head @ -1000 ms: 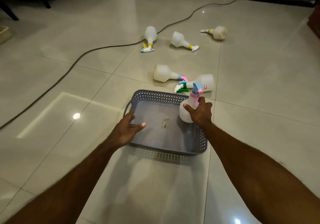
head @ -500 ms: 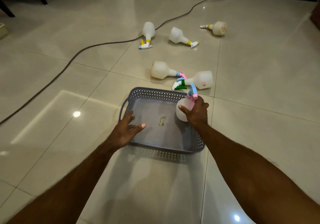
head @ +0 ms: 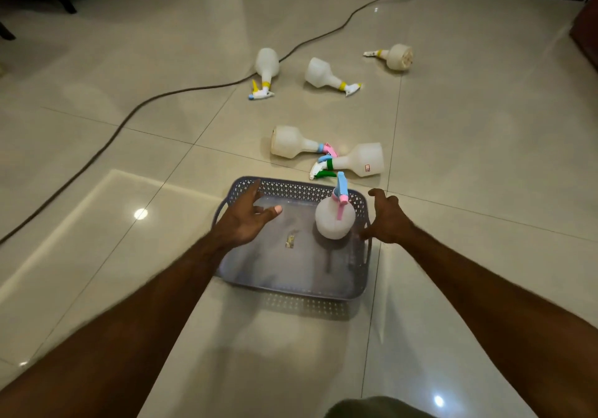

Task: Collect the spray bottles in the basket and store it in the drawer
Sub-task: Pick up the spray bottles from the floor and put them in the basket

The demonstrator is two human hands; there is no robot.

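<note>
We noted one spray bottle (head: 333,220) upright in the basket (head: 291,283); five others lay on the floor beyond. Both hands, left (head: 247,220) and right (head: 386,220), hovered open, empty. Bottles looked light, smooth; we judged the neck the best hold.

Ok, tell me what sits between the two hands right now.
In the head view, the upright spray bottle stands in the basket between the left hand and right hand; neither hand touches it.

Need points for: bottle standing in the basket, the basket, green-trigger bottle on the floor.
bottle in the basket (head: 333,225), head view, on its white body.
basket (head: 293,187), head view, on the far perforated wall.
green-trigger bottle (head: 364,160), head view, on its white body, lying on the floor.
</note>
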